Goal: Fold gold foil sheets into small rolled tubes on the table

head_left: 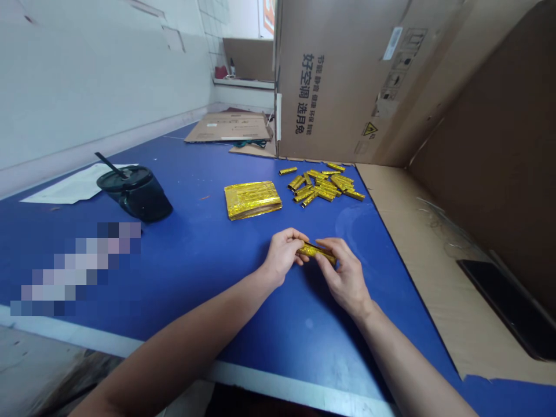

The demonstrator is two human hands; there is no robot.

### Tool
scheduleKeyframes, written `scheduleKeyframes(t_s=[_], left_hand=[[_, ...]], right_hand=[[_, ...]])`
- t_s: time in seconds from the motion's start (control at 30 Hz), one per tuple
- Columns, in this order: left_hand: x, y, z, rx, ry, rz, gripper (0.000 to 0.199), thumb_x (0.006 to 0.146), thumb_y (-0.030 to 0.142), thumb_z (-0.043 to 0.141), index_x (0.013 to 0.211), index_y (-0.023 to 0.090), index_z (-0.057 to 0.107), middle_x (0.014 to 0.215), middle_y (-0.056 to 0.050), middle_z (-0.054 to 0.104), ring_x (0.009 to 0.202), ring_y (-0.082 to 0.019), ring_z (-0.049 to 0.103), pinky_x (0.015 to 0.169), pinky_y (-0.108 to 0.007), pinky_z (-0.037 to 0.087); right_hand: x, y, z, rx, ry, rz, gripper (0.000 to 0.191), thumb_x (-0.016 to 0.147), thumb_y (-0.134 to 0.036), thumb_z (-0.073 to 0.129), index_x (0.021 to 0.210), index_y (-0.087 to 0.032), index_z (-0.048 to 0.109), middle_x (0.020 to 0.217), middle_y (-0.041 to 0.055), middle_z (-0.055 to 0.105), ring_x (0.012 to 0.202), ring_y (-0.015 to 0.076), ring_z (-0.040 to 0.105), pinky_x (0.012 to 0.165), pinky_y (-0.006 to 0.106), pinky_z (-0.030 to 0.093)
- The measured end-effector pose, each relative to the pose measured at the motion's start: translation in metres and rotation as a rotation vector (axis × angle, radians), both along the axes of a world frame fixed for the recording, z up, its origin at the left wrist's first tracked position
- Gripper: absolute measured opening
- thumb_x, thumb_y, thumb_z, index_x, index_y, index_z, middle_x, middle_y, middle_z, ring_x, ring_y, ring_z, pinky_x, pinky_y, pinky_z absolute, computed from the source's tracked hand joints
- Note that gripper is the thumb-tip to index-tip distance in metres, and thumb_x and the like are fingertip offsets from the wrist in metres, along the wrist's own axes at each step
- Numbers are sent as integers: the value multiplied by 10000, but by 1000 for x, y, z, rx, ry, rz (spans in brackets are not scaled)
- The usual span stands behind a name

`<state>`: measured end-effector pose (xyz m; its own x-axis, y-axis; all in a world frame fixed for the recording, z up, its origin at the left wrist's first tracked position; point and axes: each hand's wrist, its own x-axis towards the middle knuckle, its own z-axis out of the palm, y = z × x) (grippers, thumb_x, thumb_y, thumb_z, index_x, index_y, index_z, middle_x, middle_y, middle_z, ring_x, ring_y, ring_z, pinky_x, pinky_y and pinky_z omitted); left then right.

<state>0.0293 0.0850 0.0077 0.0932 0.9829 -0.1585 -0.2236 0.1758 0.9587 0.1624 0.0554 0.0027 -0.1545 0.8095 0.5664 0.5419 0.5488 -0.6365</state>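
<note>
A narrow gold foil piece [313,251] is held between my two hands above the blue table, slanting slightly down to the right. My left hand [284,255] pinches its left end, fingers closed. On the other end, the thumb and fingers of my right hand [345,272] are closed. Beyond my left hand lies a flat stack of gold foil sheets [253,200]. Farther right, a loose pile of small gold foil pieces [325,184] is spread near the cardboard.
A dark cup with a straw [141,194] stands at the left beside a white sheet [65,186]. Large cardboard panels [343,81] rise behind and to the right. A black phone-like object [508,301] lies on cardboard at the right. A blurred patch [78,269] covers something at the left.
</note>
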Motion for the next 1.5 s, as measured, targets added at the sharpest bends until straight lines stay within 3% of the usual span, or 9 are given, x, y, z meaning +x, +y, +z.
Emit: scheduleKeyframes(t_s=[0.13, 0.33, 0.73, 0.87, 1.0, 1.13, 1.33, 1.5], left_hand=[[2, -2, -2, -30, -7, -20, 91, 646, 85, 469, 710, 130, 517, 503, 12, 551, 408, -79, 532, 363, -148, 395], [5, -5, -3, -40, -9, -44, 71, 641, 84, 489, 680, 133, 524, 505, 16, 548, 433, -80, 539, 390, -157, 432], [5, -7, -2, -48, -43, -54, 85, 668, 107, 474, 648, 113, 556, 587, -25, 588, 488, -91, 557, 467, -196, 470], [1, -4, 3, -109, -95, -115, 143, 685, 91, 441, 733, 99, 575, 618, -52, 618, 502, -109, 583, 488, -217, 482], [-2, -2, 9, -117, -20, -189, 169, 688, 68, 469, 808, 96, 585, 645, -59, 635, 548, -117, 609, 510, -201, 473], [0, -1, 5, -17, 44, -168, 109, 689, 81, 527, 777, 100, 587, 620, -24, 628, 543, -99, 598, 534, -198, 474], [3, -8, -6, 311, 274, -143, 146, 675, 95, 527, 779, 125, 626, 714, -22, 658, 626, -113, 605, 605, -212, 482], [3, -12, -5, 396, 405, -110, 193, 709, 112, 488, 828, 134, 639, 786, -42, 672, 701, -138, 621, 657, -230, 490]], right_hand=[[2, 0, 0, 140, -166, -64, 172, 780, -207, 501, 929, -225, 585, 1123, 109, 493, 1070, 236, 460, 848, 409, 413], [5, 5, -4, 215, -333, -70, 174, 782, -250, 516, 907, -234, 637, 1220, 113, 463, 1105, 268, 436, 856, 473, 388], [4, 4, -5, 163, -406, -115, 178, 779, -285, 514, 883, -188, 621, 1210, 147, 480, 1115, 277, 429, 888, 471, 364], [6, 6, -7, 93, -332, -130, 168, 789, -278, 505, 866, -186, 623, 1171, 143, 509, 1084, 261, 457, 878, 442, 384], [8, 8, -6, 14, -226, -129, 203, 817, -284, 457, 853, -185, 630, 1073, 130, 568, 1070, 241, 473, 871, 418, 399], [8, 6, -2, -11, -208, -117, 240, 825, -321, 441, 839, -192, 644, 1040, 113, 588, 1079, 235, 472, 878, 408, 393], [5, 1, 2, -3, -215, -165, 219, 780, -348, 501, 779, -183, 645, 1036, 116, 597, 974, 239, 540, 844, 408, 416], [2, -1, 0, -71, -105, -153, 167, 790, -285, 493, 877, -183, 593, 903, 80, 642, 866, 200, 590, 782, 359, 456]])
